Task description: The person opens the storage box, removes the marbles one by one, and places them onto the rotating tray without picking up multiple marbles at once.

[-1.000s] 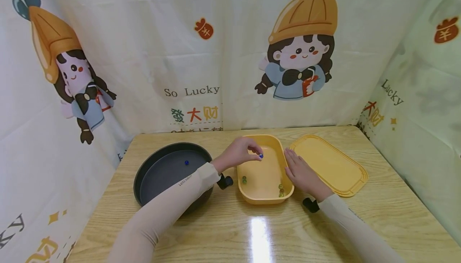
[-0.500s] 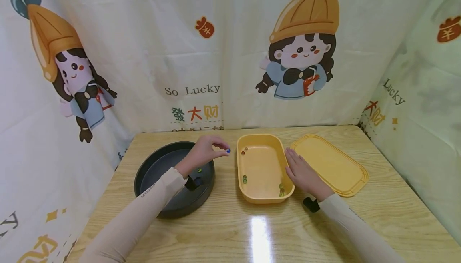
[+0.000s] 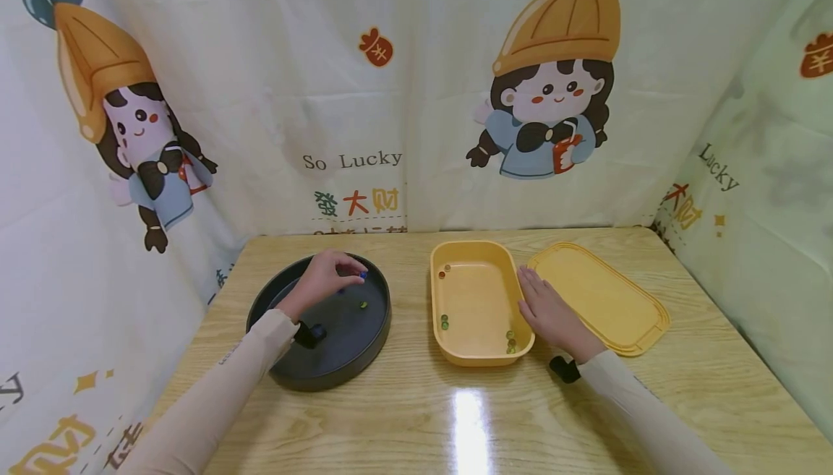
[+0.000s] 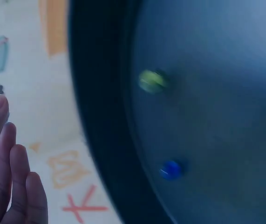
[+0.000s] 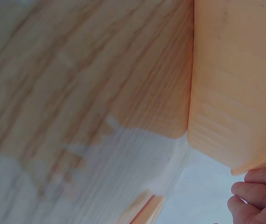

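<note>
One blue marble (image 3: 363, 275) had crossed over the pan (image 3: 351, 329), unreleased, pinched by the left hand (image 3: 319, 281). The right hand (image 3: 553, 314), fingers straight, touched the box (image 3: 478, 301).

You stand in a curtained-off tabletop workspace: cartoon-printed fabric (image 3: 273, 99) hangs left, right and far around your wood-grain table (image 3: 390, 417), hiding any wider room.

The left hand (image 3: 321, 278) pinches with curved fingers (image 3: 350, 262); the right hand (image 3: 552, 312) holds its fingers straight and together.
</note>
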Action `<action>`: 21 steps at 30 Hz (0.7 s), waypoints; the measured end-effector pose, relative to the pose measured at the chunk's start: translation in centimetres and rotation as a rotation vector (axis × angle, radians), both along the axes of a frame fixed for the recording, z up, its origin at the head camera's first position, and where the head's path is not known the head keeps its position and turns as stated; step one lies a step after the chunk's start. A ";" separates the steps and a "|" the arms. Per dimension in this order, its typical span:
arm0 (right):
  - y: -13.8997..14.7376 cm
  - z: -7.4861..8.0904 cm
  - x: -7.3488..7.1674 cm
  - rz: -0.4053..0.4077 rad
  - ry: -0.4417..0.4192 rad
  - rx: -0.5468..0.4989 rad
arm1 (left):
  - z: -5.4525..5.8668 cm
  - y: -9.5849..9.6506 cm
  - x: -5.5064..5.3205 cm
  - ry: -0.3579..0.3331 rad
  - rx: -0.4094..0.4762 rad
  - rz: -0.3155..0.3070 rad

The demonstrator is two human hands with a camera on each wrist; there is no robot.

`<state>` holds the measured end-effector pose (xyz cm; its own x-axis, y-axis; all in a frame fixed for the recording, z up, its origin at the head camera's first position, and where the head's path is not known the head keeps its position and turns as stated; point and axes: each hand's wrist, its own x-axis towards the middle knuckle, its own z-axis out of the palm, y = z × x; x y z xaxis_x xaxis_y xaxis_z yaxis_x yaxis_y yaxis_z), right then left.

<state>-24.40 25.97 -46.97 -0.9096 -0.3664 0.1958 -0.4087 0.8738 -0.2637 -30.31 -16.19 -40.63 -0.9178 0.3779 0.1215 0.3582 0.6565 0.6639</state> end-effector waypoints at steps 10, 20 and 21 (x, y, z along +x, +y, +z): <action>0.1 -0.2 0.0 -0.006 0.003 0.000 | -2.1 -3.5 -1.4 -0.075 -0.081 0.072; 0.1 -0.2 0.0 -0.013 -0.018 0.001 | -3.7 -5.7 -2.3 -0.068 -0.161 0.083; 0.1 -0.2 0.0 -0.015 -0.019 -0.001 | -3.9 -5.9 -2.4 -0.068 -0.172 0.085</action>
